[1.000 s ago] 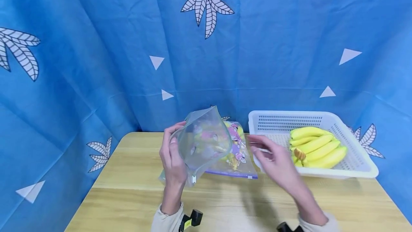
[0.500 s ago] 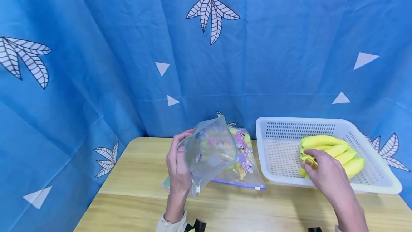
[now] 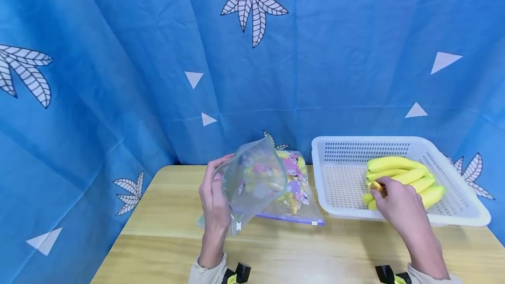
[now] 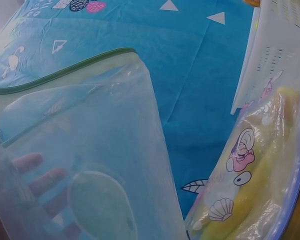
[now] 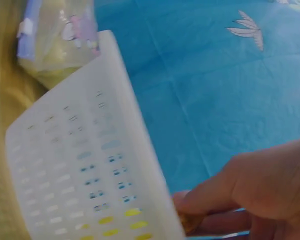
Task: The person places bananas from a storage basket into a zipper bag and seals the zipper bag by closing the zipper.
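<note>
My left hand (image 3: 215, 198) holds a clear zip bag (image 3: 256, 174) with a green-edged mouth, spread wide and tilted. Through the plastic its fingers (image 4: 47, 182) show curled along the bag's side in the left wrist view. My right hand (image 3: 404, 205) reaches over the near rim of the white basket (image 3: 343, 192) and grips the brown stem (image 3: 376, 186) of a bunch of bananas (image 3: 398, 172). The bananas lie in the basket's right half, partly behind that hand. In the right wrist view, thumb and fingers close round the stem (image 5: 190, 220), with the fruit hidden by the basket wall.
Behind the open bag lies a second zip bag (image 3: 297, 196), printed with cartoon figures and with a purple zip, with yellow fruit inside. A wooden table (image 3: 284, 253) carries everything. The blue patterned curtain (image 3: 335, 56) hangs right behind the table and basket.
My right hand has moved right from beside the basket to the bananas and taken hold of their stem. My left hand keeps holding the bag's mouth apart in much the same place.
</note>
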A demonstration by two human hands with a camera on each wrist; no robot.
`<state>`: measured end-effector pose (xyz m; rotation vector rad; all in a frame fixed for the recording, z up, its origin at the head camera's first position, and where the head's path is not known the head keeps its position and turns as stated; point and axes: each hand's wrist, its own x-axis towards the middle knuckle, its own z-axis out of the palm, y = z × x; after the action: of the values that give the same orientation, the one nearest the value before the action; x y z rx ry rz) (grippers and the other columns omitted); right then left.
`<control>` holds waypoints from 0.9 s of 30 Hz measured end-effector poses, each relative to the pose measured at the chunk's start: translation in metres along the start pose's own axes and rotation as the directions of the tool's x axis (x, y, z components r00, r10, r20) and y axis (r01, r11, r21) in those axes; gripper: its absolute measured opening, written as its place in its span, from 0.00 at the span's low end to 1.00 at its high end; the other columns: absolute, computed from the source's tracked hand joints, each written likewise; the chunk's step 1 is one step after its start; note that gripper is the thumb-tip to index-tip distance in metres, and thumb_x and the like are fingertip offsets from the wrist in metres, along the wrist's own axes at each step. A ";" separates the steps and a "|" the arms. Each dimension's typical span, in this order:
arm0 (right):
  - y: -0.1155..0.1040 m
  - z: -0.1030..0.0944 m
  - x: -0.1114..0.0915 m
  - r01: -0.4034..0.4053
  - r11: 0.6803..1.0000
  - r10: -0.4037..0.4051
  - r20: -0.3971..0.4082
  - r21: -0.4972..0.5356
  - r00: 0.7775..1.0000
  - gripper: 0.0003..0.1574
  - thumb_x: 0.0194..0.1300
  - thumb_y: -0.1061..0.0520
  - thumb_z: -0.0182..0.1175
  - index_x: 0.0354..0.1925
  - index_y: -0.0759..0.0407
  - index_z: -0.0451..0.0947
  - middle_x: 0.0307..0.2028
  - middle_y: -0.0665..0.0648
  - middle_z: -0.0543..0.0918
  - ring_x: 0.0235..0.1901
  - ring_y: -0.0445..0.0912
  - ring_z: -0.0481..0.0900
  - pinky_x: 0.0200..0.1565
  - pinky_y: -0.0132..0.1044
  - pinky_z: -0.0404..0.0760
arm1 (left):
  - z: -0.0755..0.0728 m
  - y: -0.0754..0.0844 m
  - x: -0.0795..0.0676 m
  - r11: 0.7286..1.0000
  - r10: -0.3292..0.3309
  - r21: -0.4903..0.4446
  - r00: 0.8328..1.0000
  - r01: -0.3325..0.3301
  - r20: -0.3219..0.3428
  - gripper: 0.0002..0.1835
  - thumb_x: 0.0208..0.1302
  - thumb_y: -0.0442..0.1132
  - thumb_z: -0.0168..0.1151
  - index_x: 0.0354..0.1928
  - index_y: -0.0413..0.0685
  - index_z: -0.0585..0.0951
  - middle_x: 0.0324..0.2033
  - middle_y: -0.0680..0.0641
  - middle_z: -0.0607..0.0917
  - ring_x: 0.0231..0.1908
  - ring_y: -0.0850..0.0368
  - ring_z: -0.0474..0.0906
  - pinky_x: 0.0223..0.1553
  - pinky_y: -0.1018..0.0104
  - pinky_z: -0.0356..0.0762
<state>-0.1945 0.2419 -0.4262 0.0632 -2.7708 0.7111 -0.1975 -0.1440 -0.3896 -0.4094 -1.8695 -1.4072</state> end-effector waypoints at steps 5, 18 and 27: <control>-0.004 -0.016 -0.004 -0.024 0.997 0.027 -0.043 0.077 0.999 0.21 0.71 0.56 0.62 0.52 0.73 0.80 0.33 0.69 0.85 0.28 0.60 0.82 0.27 0.48 0.79 | -0.002 0.000 -0.002 1.000 -0.023 0.007 1.000 0.023 0.008 0.24 0.74 0.31 0.33 0.57 0.40 0.80 0.56 0.46 0.85 0.62 0.52 0.77 0.65 0.61 0.68; -0.033 -0.056 -0.020 0.265 0.468 0.003 -0.301 0.843 0.954 0.24 0.69 0.77 0.57 0.63 0.78 0.73 0.51 0.55 0.87 0.50 0.41 0.86 0.47 0.31 0.84 | 0.006 -0.005 0.007 0.997 -0.071 0.010 0.997 0.071 0.008 0.22 0.78 0.35 0.34 0.56 0.41 0.80 0.55 0.48 0.85 0.60 0.54 0.77 0.64 0.52 0.70; -0.043 -0.049 -0.017 0.333 -0.307 -0.241 -0.411 0.892 0.879 0.27 0.73 0.82 0.34 0.67 0.87 0.58 0.58 0.75 0.79 0.54 0.56 0.83 0.53 0.41 0.85 | 0.012 -0.011 0.024 0.986 -0.150 0.081 0.988 0.146 0.041 0.21 0.83 0.44 0.37 0.57 0.44 0.80 0.53 0.47 0.85 0.57 0.50 0.78 0.59 0.50 0.72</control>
<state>-0.1612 0.2276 -0.3694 0.9951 -1.0457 2.4372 -0.2251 -0.1405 -0.3815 -0.2719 -2.0216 -1.4270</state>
